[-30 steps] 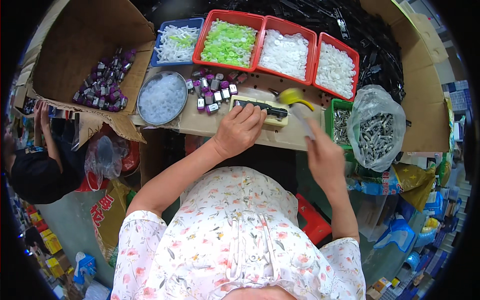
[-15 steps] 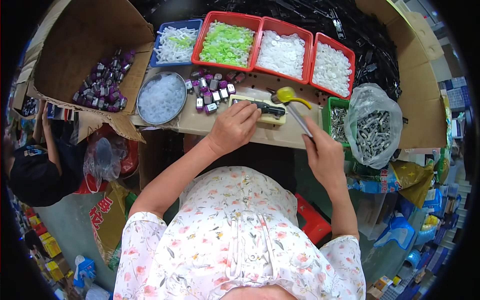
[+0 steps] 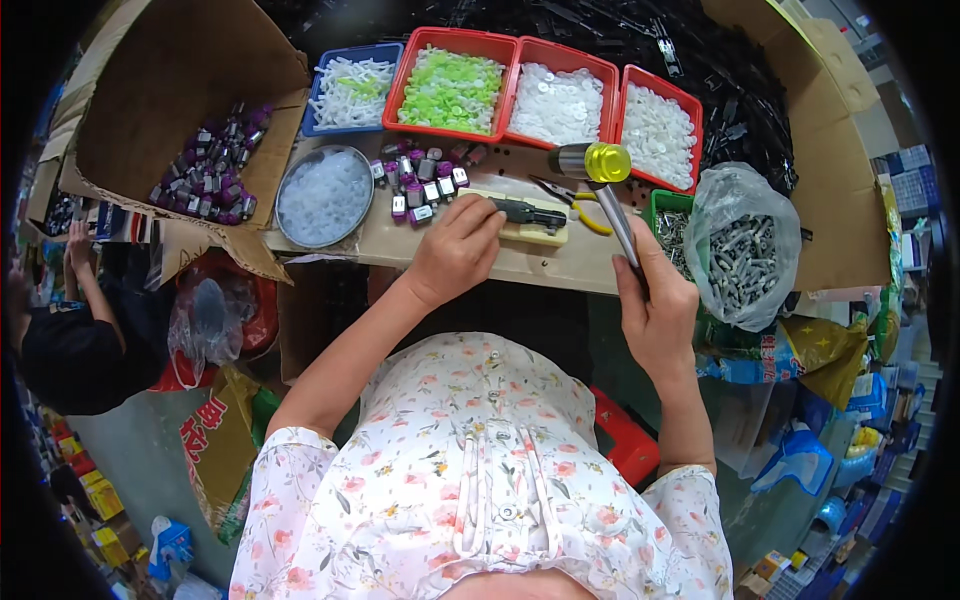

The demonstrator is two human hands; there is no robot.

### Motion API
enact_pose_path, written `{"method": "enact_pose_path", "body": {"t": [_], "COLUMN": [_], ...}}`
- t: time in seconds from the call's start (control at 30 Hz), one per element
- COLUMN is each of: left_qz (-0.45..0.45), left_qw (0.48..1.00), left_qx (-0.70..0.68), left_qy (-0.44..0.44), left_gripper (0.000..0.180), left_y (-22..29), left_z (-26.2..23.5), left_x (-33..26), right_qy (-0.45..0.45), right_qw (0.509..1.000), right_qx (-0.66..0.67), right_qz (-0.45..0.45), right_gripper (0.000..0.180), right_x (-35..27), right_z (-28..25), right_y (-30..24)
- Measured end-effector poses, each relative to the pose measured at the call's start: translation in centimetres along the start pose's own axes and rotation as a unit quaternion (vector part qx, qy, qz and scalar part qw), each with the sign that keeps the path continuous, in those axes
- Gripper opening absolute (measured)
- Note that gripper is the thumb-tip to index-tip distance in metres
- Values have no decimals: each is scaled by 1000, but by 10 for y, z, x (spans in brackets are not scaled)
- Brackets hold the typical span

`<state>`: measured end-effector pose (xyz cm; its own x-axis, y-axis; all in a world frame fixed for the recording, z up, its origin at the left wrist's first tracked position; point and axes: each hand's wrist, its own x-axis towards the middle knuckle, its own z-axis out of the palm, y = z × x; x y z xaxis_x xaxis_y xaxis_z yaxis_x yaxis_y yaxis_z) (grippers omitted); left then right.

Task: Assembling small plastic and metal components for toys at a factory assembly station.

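My left hand [image 3: 458, 250] pinches a small black part [image 3: 528, 213] against a cream block-like fixture [image 3: 530, 234] at the front edge of the workbench. My right hand [image 3: 660, 305] is wrapped round the metal handle of a hammer [image 3: 592, 162], whose head is silver with a translucent yellow face. The hammer head is raised off the bench, to the right of the black part. Beneath it lie pliers with yellow handles [image 3: 590, 214]. The tips of my left fingers partly hide the end of the black part.
Metal-and-purple pieces [image 3: 415, 180] lie left of the fixture, beside a round tray [image 3: 281, 205] of translucent parts. Red bins [image 3: 508, 100] and a blue bin [image 3: 308, 115] line the back. A green bin [image 3: 655, 212] and plastic bag [image 3: 790, 215] hold metal parts. A cardboard box [image 3: 150, 110] stands left; another person [image 3: 75, 350] is beyond.
My right hand has moved a little to the right, and the hammer head has lifted away from the bench and looks larger. My left hand stays at the fixture, with only a slight shift.
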<state>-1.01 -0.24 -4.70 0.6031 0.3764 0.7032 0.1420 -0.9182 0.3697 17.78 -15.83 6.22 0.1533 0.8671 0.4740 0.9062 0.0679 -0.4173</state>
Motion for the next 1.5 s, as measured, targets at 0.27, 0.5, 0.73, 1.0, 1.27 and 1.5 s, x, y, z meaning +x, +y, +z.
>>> {"method": "enact_pose_path", "body": {"t": [0.27, 0.5, 0.73, 1.0, 1.27, 1.5], "left_qz": [-8, 10, 12, 23, -4, -30], "left_qw": [1000, 999, 999, 999, 1000, 996], "left_qx": [26, 35, 30, 34, 21, -24], "left_qy": [13, 9, 1, 5, -10, -79], "left_gripper": [33, 32, 31, 27, 21, 24], "left_y": [0, -1, -2, 0, 2, 1], "left_z": [-1, 0, -2, -2, 0, 10], "left_x": [-3, 3, 2, 9, 20, 40], "right_qy": [-131, -220, -82, -134, -10, -18], "right_qw": [988, 967, 988, 978, 994, 979], "right_qx": [-8, -85, 37, -51, -56, -197], "right_qz": [84, 98, 128, 149, 89, 42], "right_gripper": [39, 41, 39, 35, 34, 31], "right_x": [-2, -15, -10, -36, 29, 118], "right_z": [10, 21, -6, 5, -14, 22], "right_y": [6, 8, 13, 32, 51, 125]}}
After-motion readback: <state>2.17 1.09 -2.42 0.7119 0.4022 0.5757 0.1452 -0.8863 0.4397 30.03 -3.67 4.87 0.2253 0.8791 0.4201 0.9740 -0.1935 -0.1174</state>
